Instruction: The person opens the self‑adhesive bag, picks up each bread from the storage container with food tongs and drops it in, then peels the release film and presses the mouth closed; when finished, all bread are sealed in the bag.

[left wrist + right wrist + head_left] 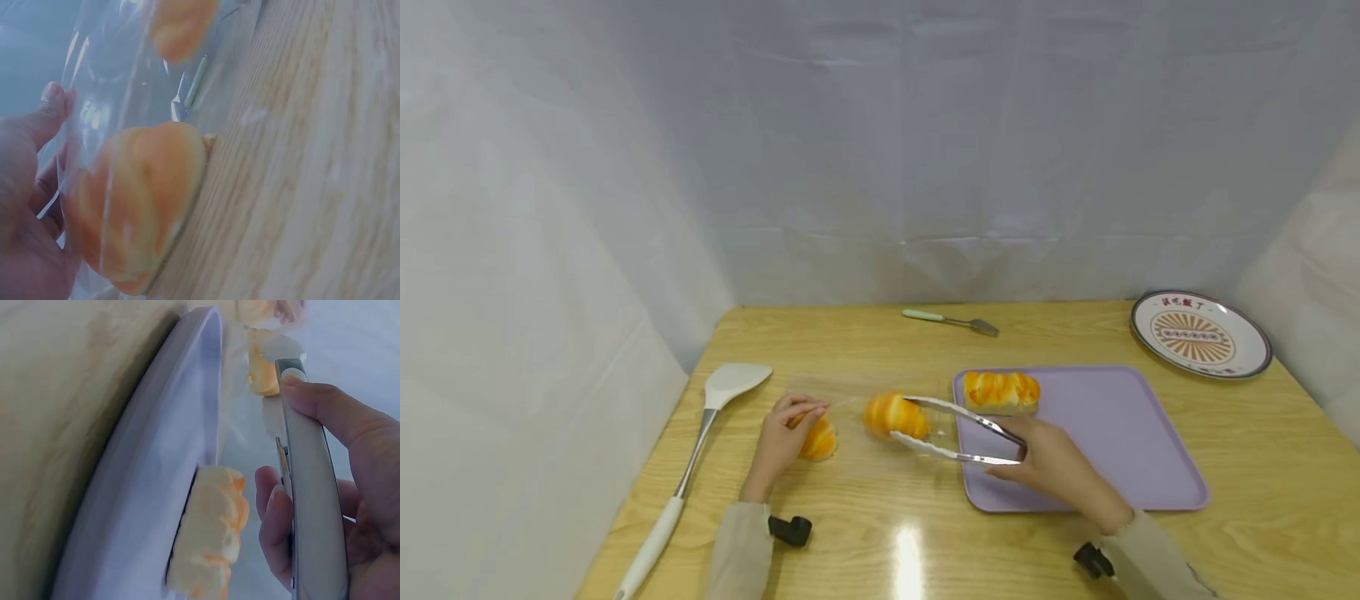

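Note:
My left hand (781, 442) pinches the edge of a clear plastic bag (106, 69) lying on the table. Inside the bag, close to that hand, is a golden bread roll (822, 442). My right hand (1060, 467) grips metal tongs (315, 506) with whitish tips. Between the tong tips sits another bread roll (886, 414), over the bag's right part; its film partly blurs where the roll lies. A longer bread loaf (1000, 392) rests in the upper left corner of the purple tray (1120, 450), just beyond the tongs.
At the left lies a long white spatula (730, 385) with a metal shaft. A small fork (958, 321) with a pale green handle is at the back. A patterned oval plate (1240, 337) stands at the far right, near the curtain (925, 167) behind the table.

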{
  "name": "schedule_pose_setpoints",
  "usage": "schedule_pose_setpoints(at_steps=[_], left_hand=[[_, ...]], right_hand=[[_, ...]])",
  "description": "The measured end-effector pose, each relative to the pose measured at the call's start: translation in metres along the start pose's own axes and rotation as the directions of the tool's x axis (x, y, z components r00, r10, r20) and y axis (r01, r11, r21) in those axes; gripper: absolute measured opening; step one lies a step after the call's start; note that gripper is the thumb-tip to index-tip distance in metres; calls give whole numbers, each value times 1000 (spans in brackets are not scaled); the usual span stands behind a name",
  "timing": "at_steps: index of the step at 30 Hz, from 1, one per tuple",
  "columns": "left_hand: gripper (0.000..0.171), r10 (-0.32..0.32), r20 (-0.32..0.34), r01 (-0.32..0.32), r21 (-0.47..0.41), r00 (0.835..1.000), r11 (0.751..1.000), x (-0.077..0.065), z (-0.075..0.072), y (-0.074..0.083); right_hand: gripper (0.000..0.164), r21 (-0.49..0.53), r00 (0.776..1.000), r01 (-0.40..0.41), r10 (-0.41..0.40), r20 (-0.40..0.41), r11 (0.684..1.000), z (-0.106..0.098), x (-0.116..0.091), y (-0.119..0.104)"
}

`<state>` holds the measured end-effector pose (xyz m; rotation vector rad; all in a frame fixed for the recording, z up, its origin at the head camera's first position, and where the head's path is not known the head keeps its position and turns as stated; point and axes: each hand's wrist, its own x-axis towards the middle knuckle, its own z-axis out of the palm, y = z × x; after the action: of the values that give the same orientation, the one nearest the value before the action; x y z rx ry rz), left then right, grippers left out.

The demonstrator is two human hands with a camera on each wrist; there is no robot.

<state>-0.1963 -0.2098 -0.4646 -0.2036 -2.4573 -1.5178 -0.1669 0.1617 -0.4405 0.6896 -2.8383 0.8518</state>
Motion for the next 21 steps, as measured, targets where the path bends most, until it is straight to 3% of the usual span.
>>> schedule_pose_setpoints(at_steps=[4, 7, 16, 21], left_hand=[[16, -6, 11, 6, 2, 1000, 1000, -3, -4, 17], [15, -7, 5, 7, 2, 1000, 1000, -3, -5, 20], [16, -9, 12, 9, -37, 1000, 999, -4, -5, 18], [15, 15, 20, -15, -9, 1000, 1000, -3, -2, 12]], right_hand=[[53, 9, 998, 37, -37, 52, 999, 8, 21, -6], [50, 39, 995, 62, -65, 82, 997, 9, 31, -10], [58, 33, 988, 135, -137, 75, 990, 5, 35, -10], [60, 10, 984, 163, -163, 68, 987, 9, 37, -10]])
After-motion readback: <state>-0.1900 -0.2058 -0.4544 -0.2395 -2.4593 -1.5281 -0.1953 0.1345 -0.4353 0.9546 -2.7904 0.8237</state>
